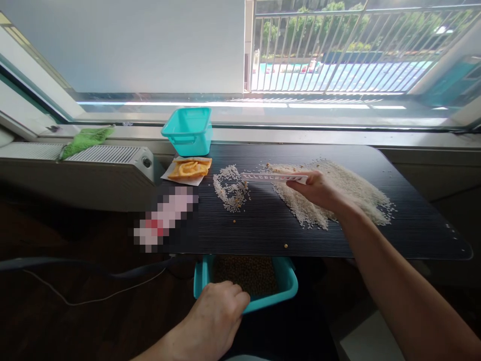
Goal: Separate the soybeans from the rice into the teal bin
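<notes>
My right hand point(317, 189) is closed on one end of a flat, pale pink slotted plastic piece point(268, 177), seen nearly edge-on. It is held over the dark table, between a large spread heap of white rice point(345, 185) and a smaller scatter of rice point(229, 193). My left hand point(221, 308) grips the near rim of a teal tub point(268, 301) just below the table's front edge. Small round brownish seeds or peas point(248, 273) fill its bottom. Two loose round yellowish peas, one left point(234, 221) and one right point(286, 246), lie on the tabletop.
A second teal tub point(188, 143) stands at the table's back left. In front of it, a folded orange cloth-like item point(190, 169) lies on white paper, near a pixelated object point(165, 220). A radiator point(105, 155) with a green cloth point(88, 140) is left; a window runs behind.
</notes>
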`<action>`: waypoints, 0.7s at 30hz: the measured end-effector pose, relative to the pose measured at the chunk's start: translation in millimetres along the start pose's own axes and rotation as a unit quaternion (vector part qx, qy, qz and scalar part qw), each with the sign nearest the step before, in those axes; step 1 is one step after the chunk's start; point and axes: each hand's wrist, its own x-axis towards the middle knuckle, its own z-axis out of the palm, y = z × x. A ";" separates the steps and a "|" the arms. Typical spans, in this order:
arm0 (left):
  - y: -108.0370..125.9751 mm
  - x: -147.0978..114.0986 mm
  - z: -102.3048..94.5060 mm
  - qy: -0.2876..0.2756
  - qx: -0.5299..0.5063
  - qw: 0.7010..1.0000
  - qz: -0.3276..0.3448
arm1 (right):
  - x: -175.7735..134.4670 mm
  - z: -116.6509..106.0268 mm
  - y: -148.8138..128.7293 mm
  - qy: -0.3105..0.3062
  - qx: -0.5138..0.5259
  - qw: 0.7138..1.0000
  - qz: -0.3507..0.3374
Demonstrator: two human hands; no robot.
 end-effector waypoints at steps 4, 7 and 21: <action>-3.2 1.7 -0.9 0.008 0.006 1.000 0.013 | -12.2 -12.4 5.7 -0.024 0.024 0.999 -0.014; -4.4 3.3 -2.7 0.015 0.006 1.000 0.020 | -20.3 -19.6 5.2 -0.024 0.031 0.999 0.002; -4.2 4.9 -5.5 0.013 0.009 0.999 0.030 | -30.8 -27.9 -4.3 -0.098 -0.003 0.995 0.007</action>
